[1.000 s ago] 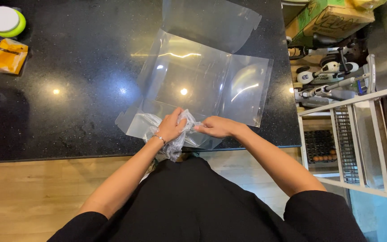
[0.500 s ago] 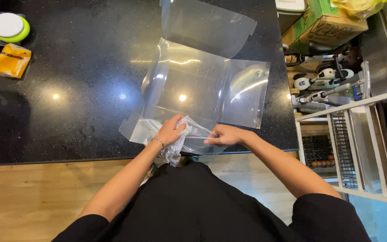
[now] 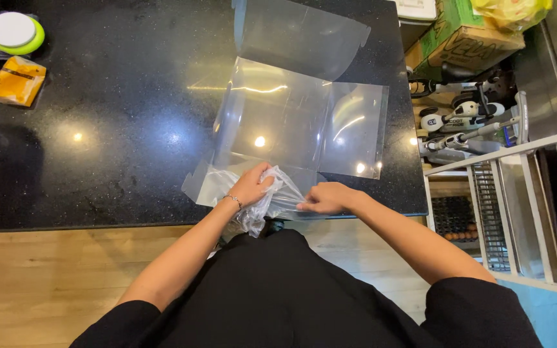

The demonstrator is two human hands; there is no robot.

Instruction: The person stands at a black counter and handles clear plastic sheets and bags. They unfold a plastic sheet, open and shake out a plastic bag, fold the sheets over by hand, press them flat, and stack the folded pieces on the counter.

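Gripped in the left hand (image 3: 253, 187), crumpled thin clear film (image 3: 272, 200) lifts from the flat transparent plastic sheet (image 3: 285, 122) at the black speckled surface's (image 3: 98, 129) near edge; right hand (image 3: 327, 196) pinches its edge. Peeling low and steadily should avoid tearing.

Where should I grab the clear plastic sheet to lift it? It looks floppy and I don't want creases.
Probably take the clear plastic sheet by its right flap, coming from the counter's right edge. That flap lies flat and free, while the left hand and right hand hold crumpled film at the near edge.
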